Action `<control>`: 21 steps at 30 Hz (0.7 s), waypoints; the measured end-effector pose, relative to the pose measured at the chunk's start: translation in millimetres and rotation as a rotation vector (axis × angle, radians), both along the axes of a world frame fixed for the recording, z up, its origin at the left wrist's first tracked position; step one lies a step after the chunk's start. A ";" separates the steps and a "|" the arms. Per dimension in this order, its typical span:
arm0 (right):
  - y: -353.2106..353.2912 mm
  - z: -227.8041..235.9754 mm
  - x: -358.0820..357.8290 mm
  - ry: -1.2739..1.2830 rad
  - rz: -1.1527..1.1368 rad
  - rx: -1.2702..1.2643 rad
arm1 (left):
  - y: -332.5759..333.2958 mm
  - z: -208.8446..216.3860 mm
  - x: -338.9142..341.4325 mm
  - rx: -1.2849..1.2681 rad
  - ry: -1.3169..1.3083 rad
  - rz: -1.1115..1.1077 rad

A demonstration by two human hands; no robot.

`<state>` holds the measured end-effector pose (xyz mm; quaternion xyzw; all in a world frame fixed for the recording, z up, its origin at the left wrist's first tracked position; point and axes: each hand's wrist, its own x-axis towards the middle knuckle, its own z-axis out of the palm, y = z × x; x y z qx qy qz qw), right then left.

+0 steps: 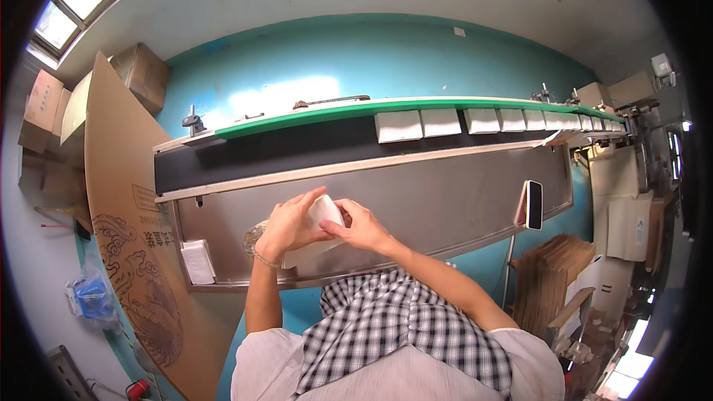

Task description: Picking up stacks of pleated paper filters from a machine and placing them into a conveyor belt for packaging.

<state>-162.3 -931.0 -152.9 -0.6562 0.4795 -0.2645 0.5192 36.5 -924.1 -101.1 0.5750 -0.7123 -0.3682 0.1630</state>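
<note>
Between both hands, above the steel table (431, 193), is a small white block-shaped pack (324, 212), tilted. My left hand (288, 224) closes on its left side, with the thumb underneath. From the right, my right hand (364, 226) pinches the pack with bent fingers and thumb. Beneath the hands a pale flat piece (316, 252) shows, mostly covered; its kind is unclear. A round, mottled object (255, 238) is partly hidden behind my left wrist. At the table's left end lies a small stack of flat white pieces (197, 261).
Behind the table runs a black conveyor belt (297, 156) with a green rail (312, 120). Several white packs (398, 127) line its right part. A phone (533, 204) stands at the table's right. A large cardboard sheet (130, 215) rises at left; stacked cardboard (549, 275) is at right.
</note>
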 end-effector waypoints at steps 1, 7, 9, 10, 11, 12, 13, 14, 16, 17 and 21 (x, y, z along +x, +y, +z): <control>1.1 -14.0 -1.1 -0.049 -0.020 0.141 | 0.3 1.2 -0.8 0.000 0.001 -0.009; -10.5 -18.9 -30.1 -0.130 0.042 0.463 | 7.4 2.7 7.9 0.096 -0.094 -0.005; -34.2 -42.8 -46.4 -0.201 -0.165 0.541 | 6.8 3.4 5.7 0.126 -0.090 -0.013; -50.3 -49.3 -47.1 -0.262 -0.308 0.548 | 9.8 2.3 7.2 0.127 -0.095 -0.010; -65.0 -41.8 -44.5 -0.418 -0.425 0.522 | 13.6 -0.7 8.2 -0.008 -0.140 -0.016; -72.3 -34.0 -41.5 -0.574 -0.540 0.493 | 18.9 -1.9 9.1 -0.142 -0.186 -0.021; -71.0 -35.1 -43.0 -0.518 -0.504 0.445 | 20.9 1.6 5.0 -0.146 -0.187 -0.022; -61.7 -29.8 -40.4 -0.413 -0.426 0.521 | 26.1 6.3 -1.9 -0.292 -0.292 0.035; -34.5 -15.2 -23.9 -0.229 -0.129 0.430 | 35.1 16.8 -11.1 -0.434 -0.391 0.092; -19.6 -4.0 -10.0 -0.119 -0.028 0.332 | 40.7 28.2 -14.5 -0.388 -0.318 0.152; 9.4 -0.5 18.7 0.004 0.048 0.037 | 80.9 50.1 -26.2 0.026 -0.128 0.460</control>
